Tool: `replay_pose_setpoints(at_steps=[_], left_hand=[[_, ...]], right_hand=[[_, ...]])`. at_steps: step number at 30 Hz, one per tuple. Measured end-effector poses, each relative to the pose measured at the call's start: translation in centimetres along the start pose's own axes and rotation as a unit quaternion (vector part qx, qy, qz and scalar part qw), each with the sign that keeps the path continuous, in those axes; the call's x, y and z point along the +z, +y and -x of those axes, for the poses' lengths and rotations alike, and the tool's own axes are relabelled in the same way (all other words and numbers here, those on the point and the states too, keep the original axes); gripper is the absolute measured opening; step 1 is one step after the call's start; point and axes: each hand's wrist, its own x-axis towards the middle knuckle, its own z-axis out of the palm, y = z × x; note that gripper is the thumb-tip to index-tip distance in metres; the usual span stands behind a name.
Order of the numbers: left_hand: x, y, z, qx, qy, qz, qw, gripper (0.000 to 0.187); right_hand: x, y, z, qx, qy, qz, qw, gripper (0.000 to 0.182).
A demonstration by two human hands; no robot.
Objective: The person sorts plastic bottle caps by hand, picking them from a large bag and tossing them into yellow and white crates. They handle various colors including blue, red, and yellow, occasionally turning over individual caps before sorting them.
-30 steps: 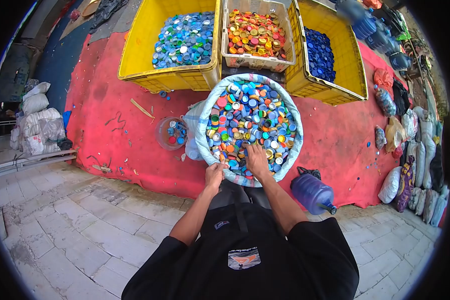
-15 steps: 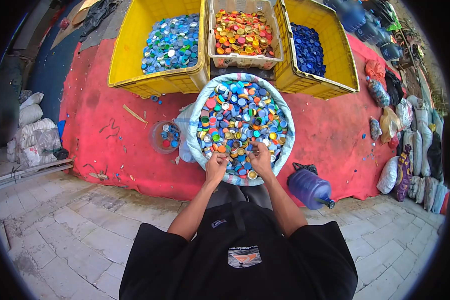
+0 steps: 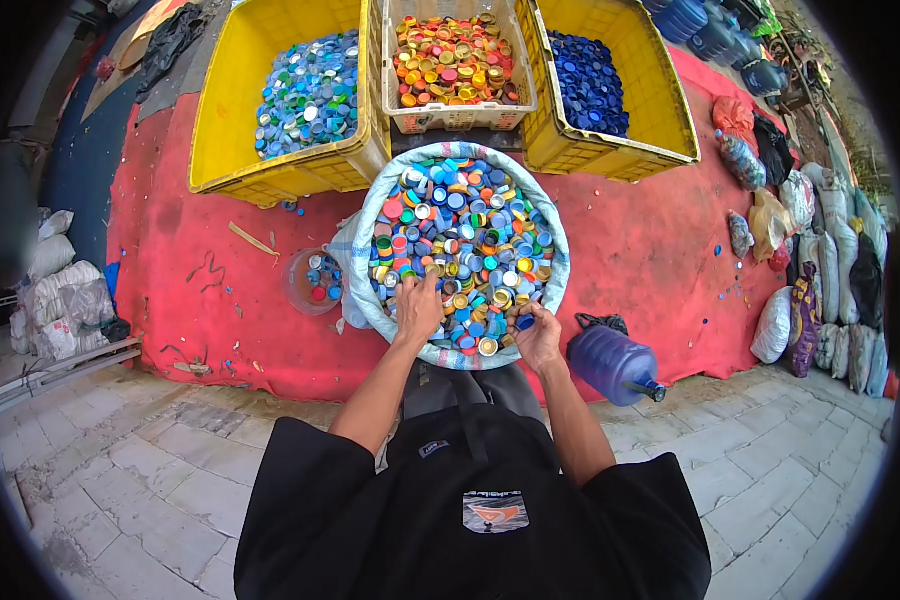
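A round sack with a rolled, pale blue rim [image 3: 364, 290] stands before me, filled with mixed plastic bottle caps [image 3: 460, 235]. My left hand [image 3: 419, 308] is over the left part of the pile, its fingers curled down among the caps; whatever they pinch is hidden. At the sack's lower right edge, my right hand [image 3: 539, 340] is closed on a dark blue bottle cap [image 3: 525, 322], held between thumb and fingers.
Beyond the sack stand a yellow crate [image 3: 215, 150] of light blue and green caps, a pale crate [image 3: 450, 118] of orange, yellow and red caps, and another yellow crate [image 3: 650, 140] of dark blue caps. A clear tub [image 3: 295, 290] sits left, a water jug [image 3: 610, 365] right.
My left hand has moved up and away from my right hand, deeper over the pile. My right hand has shifted down toward the rim, and a dark blue cap now shows in it.
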Motion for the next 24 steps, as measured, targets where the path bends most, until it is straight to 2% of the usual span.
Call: replay_pose_setpoints(at_steps=[5,8,11,14,17,20,23,24], left_hand=[[1.2,0.2,0.1,0.013,-0.006,-0.029,0.999,0.042],[1.6,0.6,0.5,-0.027,0.011,0.004,1.0,0.041],[2.0,0.6,0.6,-0.037,0.021,0.005,0.999,0.039],[2.3,0.3,0.4,-0.031,-0.004,0.064,0.997,0.04],[2.9,0.0,0.2,-0.063,-0.03,0.107,0.992,0.036],[1.6,1.7,0.0,-0.102,0.017,0.114,0.988,0.037],[2.2,0.8,0.5,-0.136,0.031,0.17,0.976,0.04],[1.4,1.2,0.6,-0.177,0.011,0.228,0.957,0.042]], right_hand=[[-0.6,0.5,-0.1,0.005,-0.007,0.009,1.0,0.019],[-0.4,0.6,0.0,0.004,0.002,0.024,1.0,0.018],[-0.3,0.7,-0.3,0.008,0.004,0.021,1.0,0.017],[-0.2,0.5,-0.6,0.009,-0.001,0.032,0.999,0.015],[-0.5,0.4,-1.0,0.007,-0.01,0.043,0.999,0.016],[-0.5,0.2,-1.3,0.007,0.001,0.052,0.999,0.019],[-0.8,0.2,-1.7,-0.003,0.028,0.076,0.997,0.023],[-0.7,0.0,-1.7,-0.009,0.047,0.096,0.994,0.024]])
